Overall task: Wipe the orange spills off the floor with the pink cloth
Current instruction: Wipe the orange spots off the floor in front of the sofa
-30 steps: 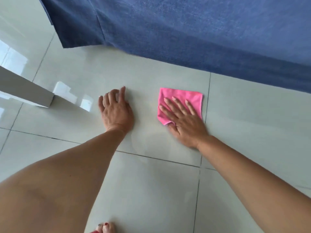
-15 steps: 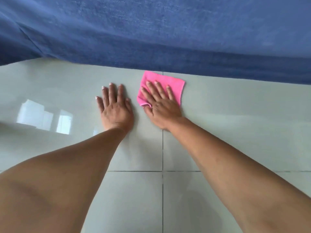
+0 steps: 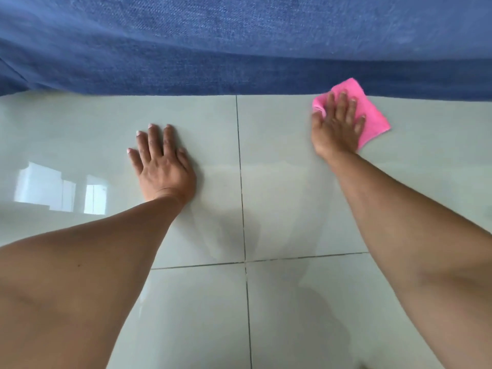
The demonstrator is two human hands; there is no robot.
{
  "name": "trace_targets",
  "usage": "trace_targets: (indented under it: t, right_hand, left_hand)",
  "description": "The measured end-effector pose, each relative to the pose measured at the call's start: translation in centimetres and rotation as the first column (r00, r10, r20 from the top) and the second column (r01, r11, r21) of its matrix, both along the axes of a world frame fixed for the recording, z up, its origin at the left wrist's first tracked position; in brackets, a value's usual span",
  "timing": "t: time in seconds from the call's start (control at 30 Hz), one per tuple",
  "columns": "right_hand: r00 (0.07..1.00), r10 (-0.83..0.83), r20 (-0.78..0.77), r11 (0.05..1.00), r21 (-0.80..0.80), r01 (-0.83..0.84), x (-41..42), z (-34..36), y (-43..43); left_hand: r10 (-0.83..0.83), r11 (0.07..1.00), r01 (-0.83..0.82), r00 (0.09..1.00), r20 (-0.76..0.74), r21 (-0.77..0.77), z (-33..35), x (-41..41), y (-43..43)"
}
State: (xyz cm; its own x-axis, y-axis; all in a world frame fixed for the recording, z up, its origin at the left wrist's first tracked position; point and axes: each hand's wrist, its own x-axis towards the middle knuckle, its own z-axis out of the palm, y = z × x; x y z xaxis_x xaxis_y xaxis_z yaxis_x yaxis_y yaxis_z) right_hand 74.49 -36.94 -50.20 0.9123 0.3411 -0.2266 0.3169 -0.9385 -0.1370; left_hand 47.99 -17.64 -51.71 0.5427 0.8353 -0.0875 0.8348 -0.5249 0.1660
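Observation:
The pink cloth [image 3: 372, 118] lies flat on the pale glossy tile floor [image 3: 279, 198], its far corner touching the foot of the blue fabric. My right hand [image 3: 336, 126] presses down on the cloth with fingers spread, thumb at the cloth's left edge. My left hand [image 3: 159, 163] rests flat on the bare tile to the left, palm down, fingers apart, holding nothing. No orange spill shows anywhere on the visible tiles.
A large blue fabric-covered piece of furniture [image 3: 239, 41] fills the whole top of the view and meets the floor along a straight line. Dark grout lines [image 3: 241, 182] cross between my arms. A bright window reflection [image 3: 61, 190] shines on the left tiles.
My right hand has slid the pink cloth to the right, away from my left hand, along the foot of the blue fabric. The left hand stays planted on the tile.

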Motion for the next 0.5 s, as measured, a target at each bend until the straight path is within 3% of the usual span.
trace_targets:
  t: [0.07,0.13,0.23,0.33,0.4,0.5]
  right_hand:
    - [0.992,0.126,-0.007,0.992,-0.01,-0.126,-2.1,0.2,3.5]
    - [0.935,0.354,-0.011,0.935,-0.022,-0.354,-5.8,0.6,5.7]
    - [0.775,0.631,-0.027,0.775,-0.017,-0.631,-12.0,0.8,4.8]
    - [0.619,0.783,-0.065,0.621,0.02,-0.783,-14.6,0.6,-0.9]
    - [0.678,0.733,-0.06,0.679,0.005,-0.734,-12.8,0.6,-5.9]
    - [0.933,0.36,-0.012,0.927,-0.105,-0.36,-6.7,1.6,-11.7]
  left_hand:
    - [-0.002,1.0,0.002,1.0,-0.005,-0.004,0.0,0.0,0.0]
    - [-0.001,1.0,0.001,1.0,-0.006,-0.006,-0.1,-0.1,0.1]
    - [-0.004,1.0,0.004,1.0,-0.002,-0.016,-0.1,-0.2,0.1]
    - [-0.003,1.0,0.003,1.0,0.003,-0.019,-0.1,-0.2,0.2]
    - [-0.009,1.0,0.009,1.0,0.003,-0.025,0.0,-0.3,0.1]
    - [-0.014,1.0,0.014,1.0,-0.02,-0.024,0.0,-0.3,0.2]
